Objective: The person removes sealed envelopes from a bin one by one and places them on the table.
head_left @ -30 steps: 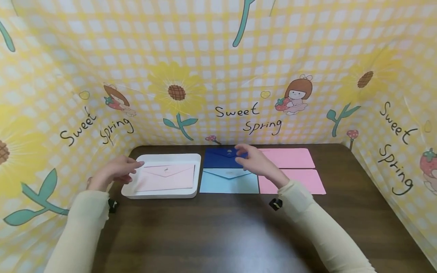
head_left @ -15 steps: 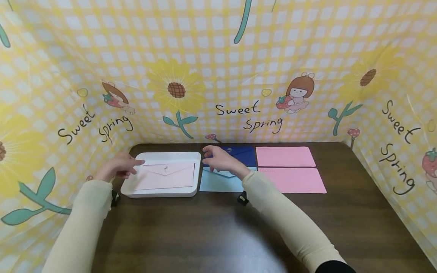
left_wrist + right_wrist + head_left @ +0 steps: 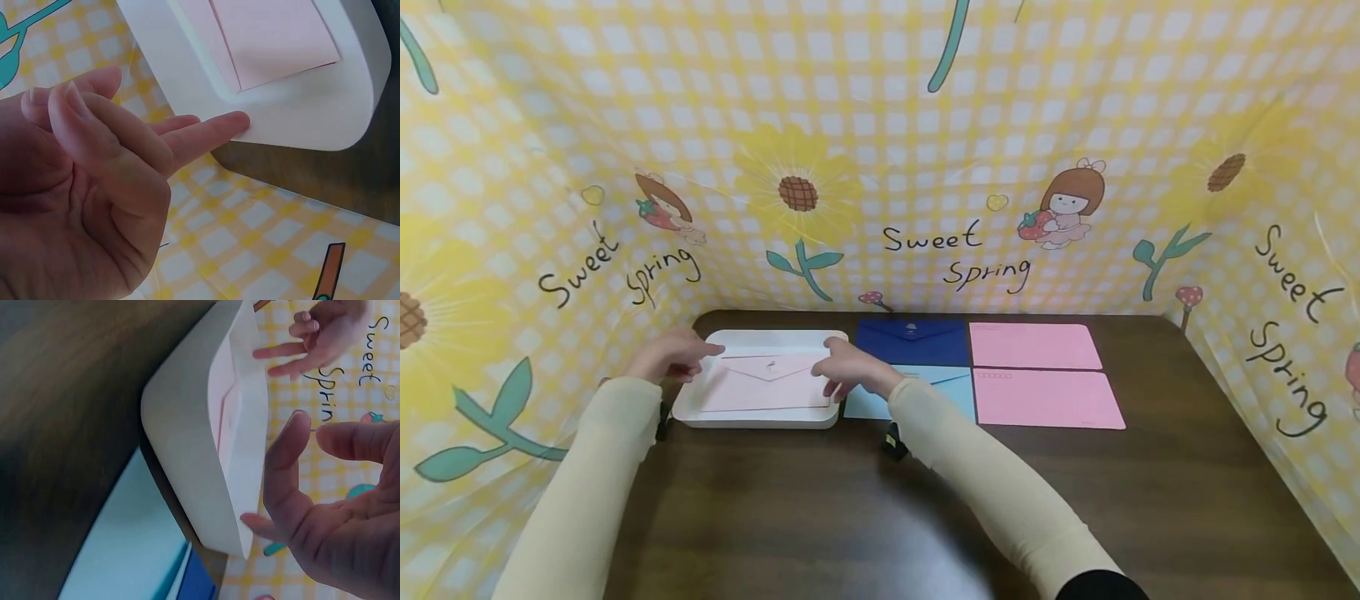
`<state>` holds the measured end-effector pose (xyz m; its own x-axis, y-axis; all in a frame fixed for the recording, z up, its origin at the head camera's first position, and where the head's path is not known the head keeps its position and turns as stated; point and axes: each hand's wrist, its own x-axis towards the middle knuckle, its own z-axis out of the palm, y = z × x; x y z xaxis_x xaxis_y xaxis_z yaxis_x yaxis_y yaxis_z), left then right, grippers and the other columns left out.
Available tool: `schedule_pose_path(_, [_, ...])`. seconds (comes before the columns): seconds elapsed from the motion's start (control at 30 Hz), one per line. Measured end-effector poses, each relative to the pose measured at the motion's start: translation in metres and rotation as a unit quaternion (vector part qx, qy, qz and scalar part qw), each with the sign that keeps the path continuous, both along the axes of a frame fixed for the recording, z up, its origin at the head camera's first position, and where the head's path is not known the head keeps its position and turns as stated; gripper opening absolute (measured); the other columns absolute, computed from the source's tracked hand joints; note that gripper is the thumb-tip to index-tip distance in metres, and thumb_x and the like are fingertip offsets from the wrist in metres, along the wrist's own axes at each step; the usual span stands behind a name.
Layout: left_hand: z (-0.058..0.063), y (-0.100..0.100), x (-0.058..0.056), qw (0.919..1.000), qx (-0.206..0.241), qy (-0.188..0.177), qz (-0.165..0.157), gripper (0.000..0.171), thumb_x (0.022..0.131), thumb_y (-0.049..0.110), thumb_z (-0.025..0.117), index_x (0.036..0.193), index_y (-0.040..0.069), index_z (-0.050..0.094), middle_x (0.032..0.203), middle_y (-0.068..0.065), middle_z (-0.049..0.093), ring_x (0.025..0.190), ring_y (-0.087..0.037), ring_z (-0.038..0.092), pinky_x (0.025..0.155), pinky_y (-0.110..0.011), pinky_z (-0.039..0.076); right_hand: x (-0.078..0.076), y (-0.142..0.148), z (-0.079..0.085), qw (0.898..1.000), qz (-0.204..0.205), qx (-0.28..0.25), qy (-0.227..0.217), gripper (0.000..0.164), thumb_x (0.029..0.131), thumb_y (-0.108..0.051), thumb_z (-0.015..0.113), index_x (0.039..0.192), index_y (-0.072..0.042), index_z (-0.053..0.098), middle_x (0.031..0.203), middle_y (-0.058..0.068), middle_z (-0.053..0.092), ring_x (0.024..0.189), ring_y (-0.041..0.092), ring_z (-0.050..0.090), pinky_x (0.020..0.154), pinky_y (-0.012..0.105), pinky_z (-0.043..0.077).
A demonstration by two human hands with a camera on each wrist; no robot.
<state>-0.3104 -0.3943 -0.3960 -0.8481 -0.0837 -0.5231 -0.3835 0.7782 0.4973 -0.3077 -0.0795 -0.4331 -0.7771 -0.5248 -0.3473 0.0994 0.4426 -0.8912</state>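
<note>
A pale pink envelope (image 3: 752, 393) with a pointed flap lies in a white tray (image 3: 756, 422) at the table's left. At the tray's left rim is my left hand (image 3: 672, 357); in the left wrist view two fingers (image 3: 209, 132) extend to the tray's edge while the thumb bends inward. My right hand (image 3: 853, 368) hovers at the right rim, overlapping that side in the head view. A gap shows between its thumb and forefinger in the right wrist view, and it holds nothing. Below its wrist a light blue envelope (image 3: 951, 398) is partly hidden.
Behind the light blue envelope lies a navy envelope (image 3: 912, 346). Two brighter pink envelopes (image 3: 1037, 346) lie one behind the other to the right. The dark wooden table (image 3: 790, 508) is walled by a yellow checked cloth (image 3: 895, 167) at the back and sides.
My right hand has travelled left, from over the navy envelope to the tray's right rim. My left hand has stayed by the left rim. The envelopes and tray keep their places.
</note>
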Motion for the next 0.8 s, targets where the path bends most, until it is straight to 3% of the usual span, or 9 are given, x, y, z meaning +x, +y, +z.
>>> schedule_pose_path(0.13, [-0.003, 0.002, -0.005, 0.9999, -0.006, -0.012, -0.004, 0.042, 0.108, 0.035, 0.058, 0.103, -0.006, 0.057, 0.058, 0.001, 0.053, 0.049, -0.007, 0.05, 0.053, -0.02, 0.048, 0.001, -0.008, -0.004, 0.999, -0.009, -0.017, -0.049, 0.079, 0.104, -0.012, 0.062, 0.165, 0.002, 0.014, 0.152, 0.025, 0.04, 0.075, 0.029, 0.072, 0.061, 0.036, 0.061])
schedule_pose_path(0.3, [-0.004, 0.008, -0.006, 0.9996, 0.01, -0.028, 0.001, 0.044, 0.108, 0.031, 0.058, 0.117, -0.012, 0.051, 0.059, 0.001, 0.05, 0.051, -0.007, 0.049, 0.054, -0.02, 0.046, -0.001, -0.013, -0.008, 0.995, -0.007, -0.041, -0.094, 0.077, 0.104, -0.01, 0.061, 0.163, 0.004, 0.013, 0.159, 0.027, 0.028, 0.075, 0.029, 0.072, 0.059, 0.036, 0.062])
schedule_pose_path(0.43, [-0.007, 0.009, -0.007, 0.9994, 0.005, -0.033, 0.011, 0.05, 0.108, 0.028, 0.058, 0.128, -0.015, 0.043, 0.06, 0.001, 0.047, 0.051, -0.007, 0.047, 0.054, -0.019, 0.045, 0.002, -0.016, -0.006, 0.994, 0.005, -0.043, -0.103, 0.072, 0.102, -0.007, 0.061, 0.159, 0.005, 0.02, 0.153, 0.025, 0.033, 0.075, 0.029, 0.072, 0.059, 0.037, 0.062])
schedule_pose_path(0.63, [-0.013, 0.01, -0.007, 0.9993, -0.007, -0.036, 0.006, 0.054, 0.107, 0.028, 0.059, 0.133, -0.014, 0.036, 0.06, 0.002, 0.046, 0.049, -0.006, 0.046, 0.052, -0.018, 0.046, 0.009, -0.019, -0.003, 0.993, 0.03, -0.047, -0.108, 0.046, 0.1, -0.005, 0.059, 0.138, 0.004, 0.037, 0.134, 0.023, 0.042, 0.076, 0.029, 0.07, 0.06, 0.038, 0.062])
schedule_pose_path(0.73, [-0.015, 0.011, -0.007, 0.9991, -0.007, -0.041, 0.002, 0.066, 0.107, 0.027, 0.059, 0.147, -0.015, 0.028, 0.061, 0.001, 0.047, 0.049, -0.006, 0.047, 0.052, -0.018, 0.047, 0.01, -0.02, -0.007, 0.992, 0.025, -0.041, -0.114, 0.046, 0.1, -0.007, 0.059, 0.14, 0.004, 0.037, 0.134, 0.022, 0.043, 0.076, 0.029, 0.07, 0.06, 0.037, 0.062])
schedule_pose_path(0.8, [-0.015, 0.013, -0.006, 0.9988, -0.002, -0.048, 0.007, 0.079, 0.107, 0.026, 0.059, 0.157, -0.016, 0.015, 0.062, 0.001, 0.047, 0.049, -0.006, 0.049, 0.053, -0.018, 0.048, 0.011, -0.021, -0.011, 0.992, 0.02, -0.04, -0.119, 0.05, 0.101, -0.007, 0.059, 0.143, 0.005, 0.036, 0.136, 0.023, 0.042, 0.077, 0.03, 0.071, 0.059, 0.036, 0.061])
